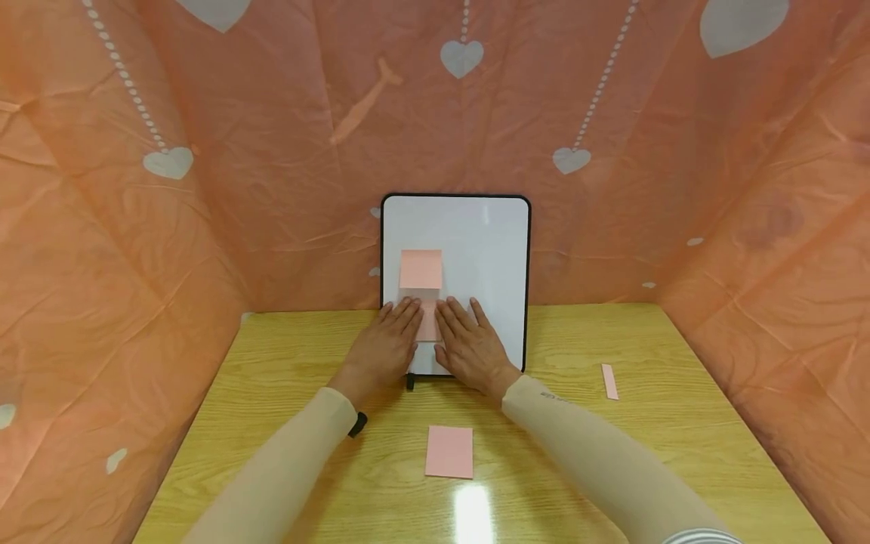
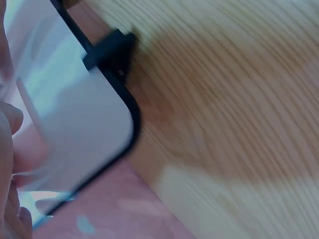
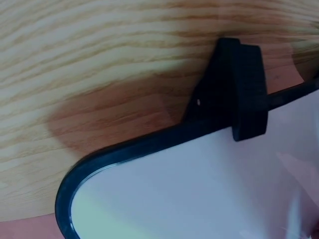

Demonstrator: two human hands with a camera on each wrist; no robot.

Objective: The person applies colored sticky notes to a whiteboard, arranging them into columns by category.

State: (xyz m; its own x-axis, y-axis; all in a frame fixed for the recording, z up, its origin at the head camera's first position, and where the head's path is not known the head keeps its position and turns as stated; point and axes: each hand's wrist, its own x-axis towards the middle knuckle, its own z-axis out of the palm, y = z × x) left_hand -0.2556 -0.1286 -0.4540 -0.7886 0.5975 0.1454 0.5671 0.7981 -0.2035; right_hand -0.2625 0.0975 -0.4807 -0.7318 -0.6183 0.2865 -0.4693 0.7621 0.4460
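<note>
A white board (image 1: pixel 485 249) with a black frame stands upright at the back of the table. One pink sticky note (image 1: pixel 421 269) is on its left half, and a second pink note (image 1: pixel 428 326) is just below. My left hand (image 1: pixel 384 344) lies with fingers straight against the lower note's left side. On that note's right side, the straight fingers of my right hand (image 1: pixel 476 346) press against the board. Both hands partly cover the lower note. Part of the left hand (image 2: pixel 7 149) shows at the left wrist view's edge; the right wrist view hardly shows its hand.
A pink sticky-note pad (image 1: pixel 449 452) lies on the wooden table (image 1: pixel 292 363) in front of the board. A narrow pink strip (image 1: pixel 609 381) lies to the right. Black feet (image 3: pixel 249 89) support the board's lower edge. An orange curtain with hearts (image 1: pixel 272 151) surrounds the table.
</note>
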